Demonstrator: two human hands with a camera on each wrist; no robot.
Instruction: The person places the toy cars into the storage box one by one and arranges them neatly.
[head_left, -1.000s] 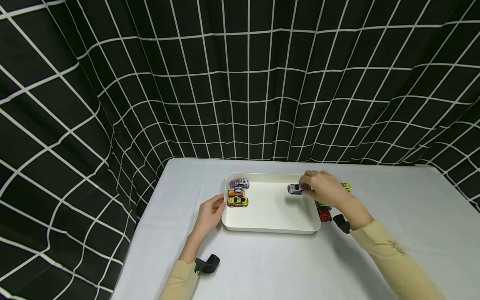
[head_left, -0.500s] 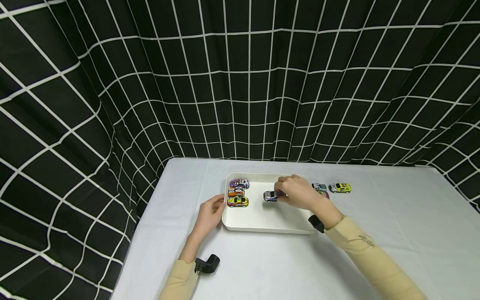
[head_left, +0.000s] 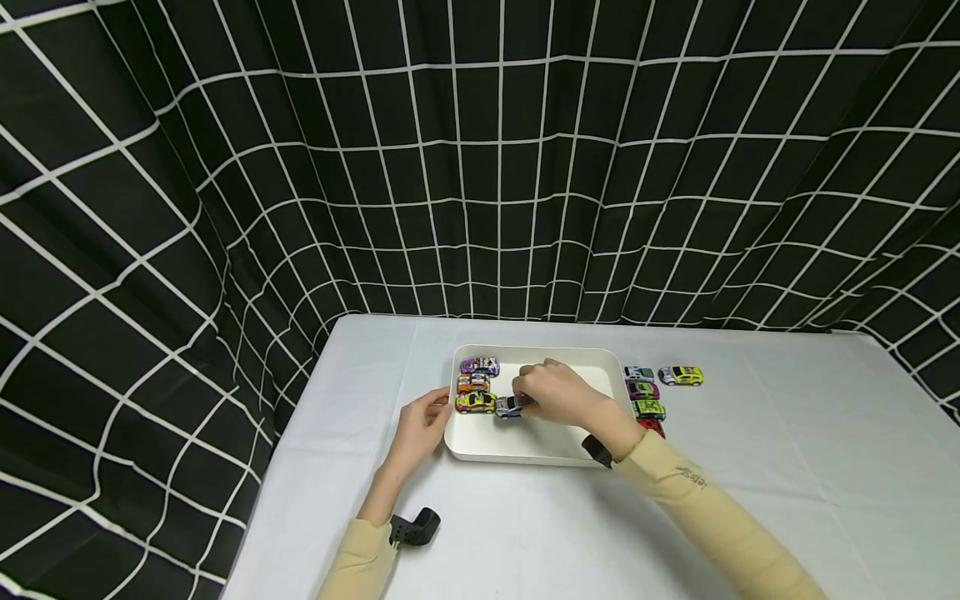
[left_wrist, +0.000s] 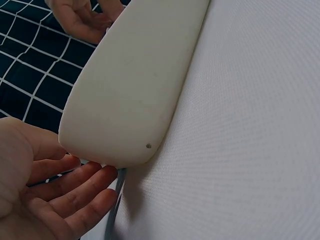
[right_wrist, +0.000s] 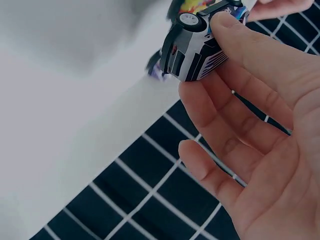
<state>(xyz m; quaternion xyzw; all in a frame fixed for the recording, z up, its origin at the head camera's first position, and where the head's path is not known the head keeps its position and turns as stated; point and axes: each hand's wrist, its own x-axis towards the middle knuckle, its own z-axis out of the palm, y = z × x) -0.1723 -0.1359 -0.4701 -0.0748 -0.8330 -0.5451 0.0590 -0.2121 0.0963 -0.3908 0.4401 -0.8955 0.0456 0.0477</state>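
Note:
A white tray (head_left: 540,450) lies on the table. Inside, along its left end, are a purple toy car (head_left: 480,367), an orange toy car (head_left: 473,383) and a yellow toy car (head_left: 476,403). My right hand (head_left: 558,393) pinches a silver toy car (right_wrist: 192,47) between thumb and fingers, low over the tray floor. In the head view that car's front is close beside the yellow one; whether it rests on the floor I cannot tell. My left hand (left_wrist: 65,190) touches the tray's left end with relaxed, lightly bent fingers.
Right of the tray, a column holds a light blue toy car (head_left: 639,374), a purple-green one (head_left: 643,391), a green one (head_left: 649,409) and a partly hidden red one (head_left: 651,427). A yellow toy car (head_left: 681,376) stands further right. A gridded black curtain (head_left: 525,167) hangs behind.
My right hand has carried the silver toy car leftward from the tray's right side to beside the yellow one, uncovering the cars on the right. The left hand has stayed still.

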